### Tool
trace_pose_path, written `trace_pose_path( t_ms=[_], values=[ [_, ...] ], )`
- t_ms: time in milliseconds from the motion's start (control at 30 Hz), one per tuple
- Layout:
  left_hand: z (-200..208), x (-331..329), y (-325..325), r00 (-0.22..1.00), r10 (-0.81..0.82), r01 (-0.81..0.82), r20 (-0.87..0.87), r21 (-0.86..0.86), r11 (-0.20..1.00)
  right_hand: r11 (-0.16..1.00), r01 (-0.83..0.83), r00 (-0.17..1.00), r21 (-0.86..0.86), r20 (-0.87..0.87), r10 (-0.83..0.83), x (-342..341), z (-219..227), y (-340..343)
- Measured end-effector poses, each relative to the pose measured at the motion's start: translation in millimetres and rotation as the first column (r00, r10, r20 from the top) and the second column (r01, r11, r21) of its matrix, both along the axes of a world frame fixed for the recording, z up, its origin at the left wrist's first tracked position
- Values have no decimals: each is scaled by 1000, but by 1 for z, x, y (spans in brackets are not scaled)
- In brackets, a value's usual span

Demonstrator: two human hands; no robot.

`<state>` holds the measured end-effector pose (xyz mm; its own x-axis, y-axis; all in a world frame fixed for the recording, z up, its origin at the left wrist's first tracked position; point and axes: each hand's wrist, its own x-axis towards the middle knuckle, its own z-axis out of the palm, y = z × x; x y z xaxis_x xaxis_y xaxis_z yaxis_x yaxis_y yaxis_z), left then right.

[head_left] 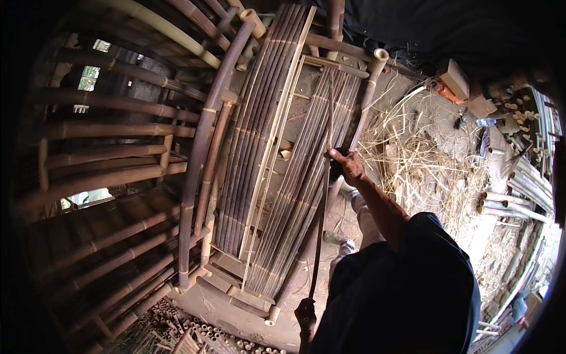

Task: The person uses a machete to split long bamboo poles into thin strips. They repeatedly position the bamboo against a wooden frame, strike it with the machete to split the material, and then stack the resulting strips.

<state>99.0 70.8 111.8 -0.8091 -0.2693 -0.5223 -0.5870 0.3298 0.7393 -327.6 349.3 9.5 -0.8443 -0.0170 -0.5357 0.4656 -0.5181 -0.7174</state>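
Note:
A long, thin dark bamboo strip (320,236) runs lengthwise along the near side of a bamboo bench frame (190,206). My right hand (351,167) is closed around it partway up, thumb pressed on top. At the lower edge my left hand (305,314) is closed at the strip's other end, in shadow. Inside the frame lie two groups of slats: a wider dark set (253,135) on the left and a narrower set (298,189) on the right beside the strip. Pale strips (277,127) border the gap between them.
More bamboo furniture (106,130) stands close on the left. Pale shavings (413,147) cover the floor at right, with a cardboard box (454,78) and stacked bamboo poles (530,183) beyond. Cut bamboo pieces (206,336) lie below the bench. My feet (346,248) are beside the frame.

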Motion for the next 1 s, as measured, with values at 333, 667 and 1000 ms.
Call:
trace_pose_path(
  t_ms=[333, 667, 1000],
  values=[
    [17, -100, -28, 718, -486, 487, -498, -139, 862, 980, 178, 975, -87, -117, -188, 138, 99, -106],
    [88, -184, 7, 897, -158, 265, -413, 214, 940, 486, 261, 807, 834, -465, 364, 112, 170, -24],
    [60, -198, 27, 827, -397, 373, -398, -139, 917, 413, 311, 893, 856, -412, 181, 88, 164, 80]
  ],
)
